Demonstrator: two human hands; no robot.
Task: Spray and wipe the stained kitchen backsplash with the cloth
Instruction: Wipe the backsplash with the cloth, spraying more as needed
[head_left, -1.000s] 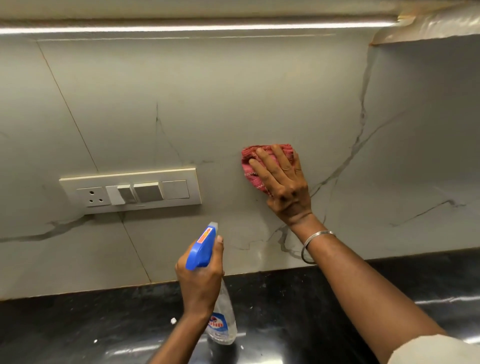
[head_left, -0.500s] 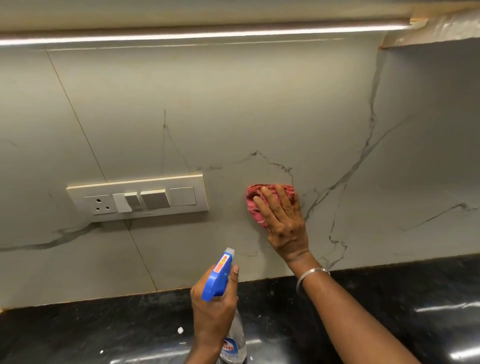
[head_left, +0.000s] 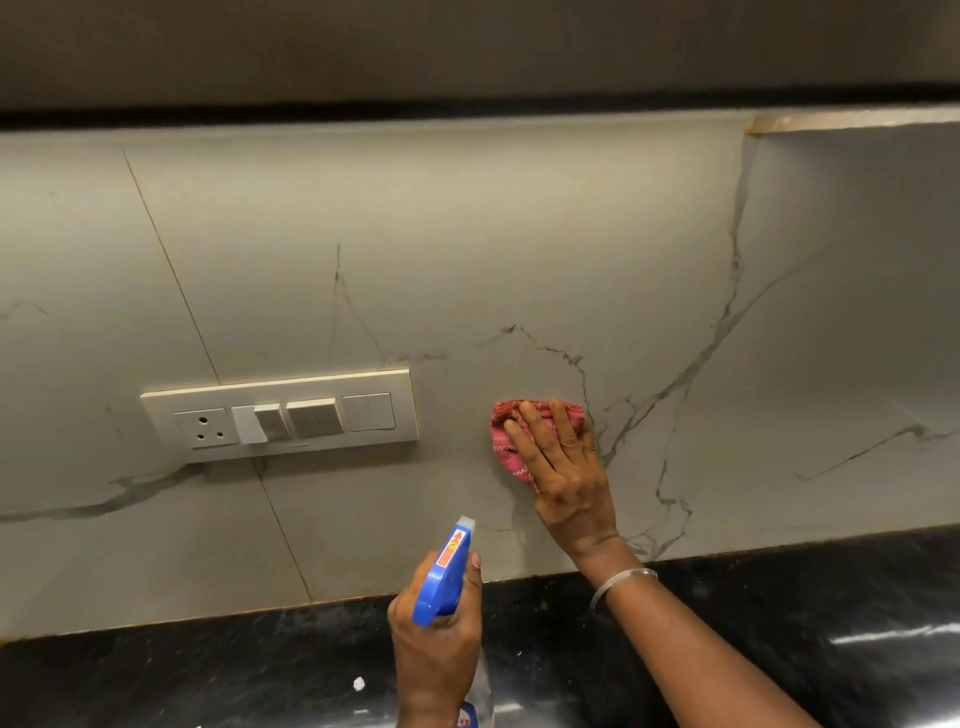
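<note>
Right hand (head_left: 563, 470) presses the red cloth (head_left: 511, 439) flat against the backsplash (head_left: 467, 249), fingers (head_left: 535, 426) spread over it; left hand (head_left: 436, 639) grasps the spray bottle (head_left: 444, 579) above the desk (head_left: 208, 670). Risk: mist or a leftward wipe could wet the nearby switch panel (head_left: 280, 415); a loosened grip would probably drop the bottle.

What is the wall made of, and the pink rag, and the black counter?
The backsplash looks like marble-look tile, smooth, with grey veins and thin joints. The cloth looks like soft woven fabric; it bunches under the right hand. The countertop looks like polished dark stone, shiny with reflections.
</note>
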